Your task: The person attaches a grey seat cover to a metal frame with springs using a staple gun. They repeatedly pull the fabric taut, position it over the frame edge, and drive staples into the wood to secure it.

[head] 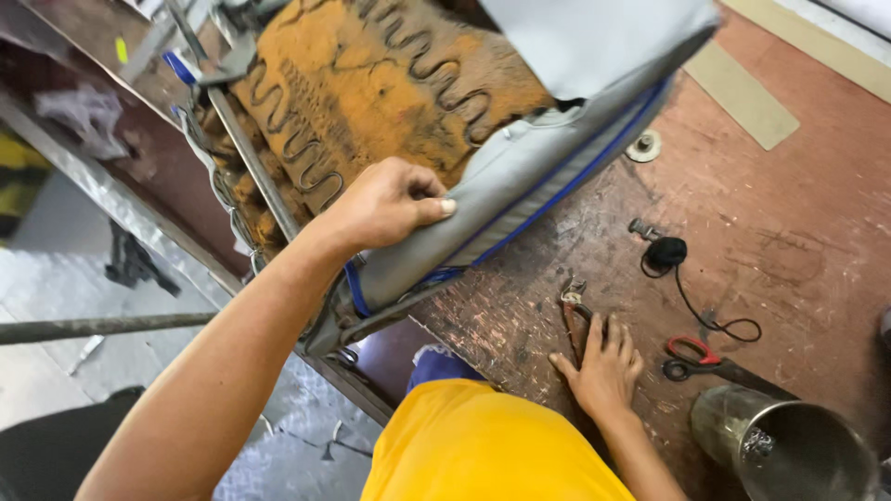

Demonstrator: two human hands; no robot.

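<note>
- Here, the left hand (390,204) sits at centre frame, fingers curled tight around the edge of a grey seat cover (520,167) with blue piping, thumb pressed flat on the fabric; the grip looks meant to draw the cover over the frame edge.
- The seat itself lies upside down across the upper middle of the frame, its orange foam underside (371,83) and zigzag springs (436,65) turned up, which leaves the cover's hem within reach.
- A metal frame rail (251,148) runs diagonally just left of that hand, beside the foam.
- The right hand (605,366), lower centre-right, lies flat and spread on the scarred brown worktop (789,223), fingertips over the handles of a pair of pliers (575,311); it closes on nothing, apparently resting or feeling for the tool.
- Red-handled scissors (691,357) lie just right of that hand, and a black cord (705,311) with a round end trails above them.
- A steel cylinder (780,445) stands at the lower right corner.
- A yellow shirt (483,445) fills the bottom centre.
</note>
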